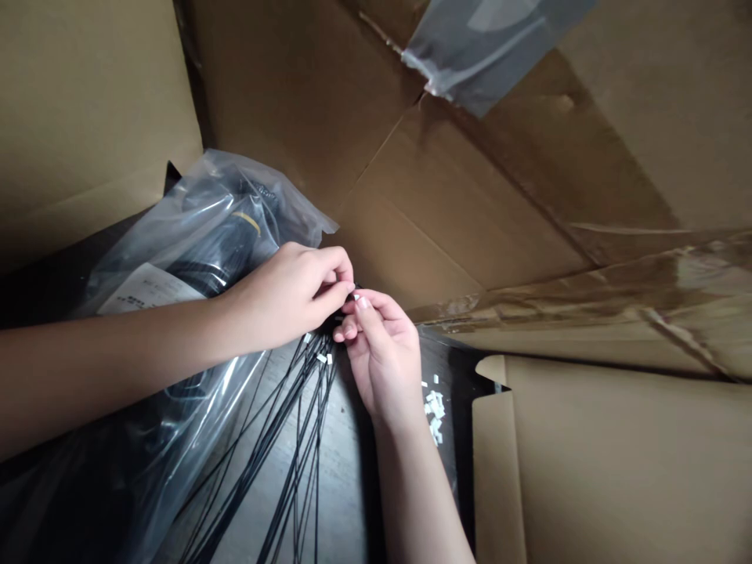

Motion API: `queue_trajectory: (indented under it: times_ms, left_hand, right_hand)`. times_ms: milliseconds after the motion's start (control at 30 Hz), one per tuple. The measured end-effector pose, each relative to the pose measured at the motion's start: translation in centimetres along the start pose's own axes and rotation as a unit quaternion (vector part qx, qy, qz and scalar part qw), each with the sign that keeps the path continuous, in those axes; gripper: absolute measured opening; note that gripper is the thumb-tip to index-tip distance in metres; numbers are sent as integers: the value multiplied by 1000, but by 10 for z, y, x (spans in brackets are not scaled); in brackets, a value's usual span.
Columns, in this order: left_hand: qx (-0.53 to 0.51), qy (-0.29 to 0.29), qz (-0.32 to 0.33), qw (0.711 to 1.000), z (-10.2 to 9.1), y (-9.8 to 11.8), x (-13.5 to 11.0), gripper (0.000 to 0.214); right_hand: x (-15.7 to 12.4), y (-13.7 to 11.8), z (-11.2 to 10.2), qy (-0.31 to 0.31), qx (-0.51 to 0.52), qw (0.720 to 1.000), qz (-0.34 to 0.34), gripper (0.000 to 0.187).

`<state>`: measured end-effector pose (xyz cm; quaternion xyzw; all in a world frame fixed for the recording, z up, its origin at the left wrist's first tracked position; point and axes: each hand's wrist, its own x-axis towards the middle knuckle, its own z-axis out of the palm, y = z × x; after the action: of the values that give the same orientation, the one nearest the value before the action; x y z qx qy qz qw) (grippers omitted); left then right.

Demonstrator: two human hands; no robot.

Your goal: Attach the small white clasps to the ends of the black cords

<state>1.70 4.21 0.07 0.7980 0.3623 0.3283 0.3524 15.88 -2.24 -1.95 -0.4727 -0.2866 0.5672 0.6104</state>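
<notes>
My left hand comes in from the left, its thumb and forefinger pinched at what looks like a black wire end. Facing it, my right hand pinches a tiny white piece between thumb and fingertips. The fingertips of both hands nearly meet, and the exact contact is partly hidden. Below them a bundle of thin black wires fans out toward the bottom edge. A few white pieces sit on the wires near their upper ends. More loose white pieces lie in a small pile right of my right wrist.
At the left, a clear plastic bag holds coiled black wires and a white printed label. A large taped cardboard box stands behind my hands. A cardboard flap is at the lower right, and another cardboard panel at the upper left.
</notes>
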Motion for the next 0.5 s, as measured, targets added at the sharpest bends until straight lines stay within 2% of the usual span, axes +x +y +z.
queue_trajectory:
  times_ms: [233, 400, 500]
  left_hand:
    - [-7, 4, 12, 1000, -2, 2, 0, 11]
    - [14, -26, 14, 999, -3, 2, 0, 11]
    - [24, -22, 16, 999, -2, 1, 0, 11]
  right_hand:
    - [-1, 0, -1, -4, -5, 1000, 3, 12]
    - [0, 1, -1, -12, -6, 1000, 4, 14]
    - [1, 1, -2, -11, -9, 1000, 1, 15]
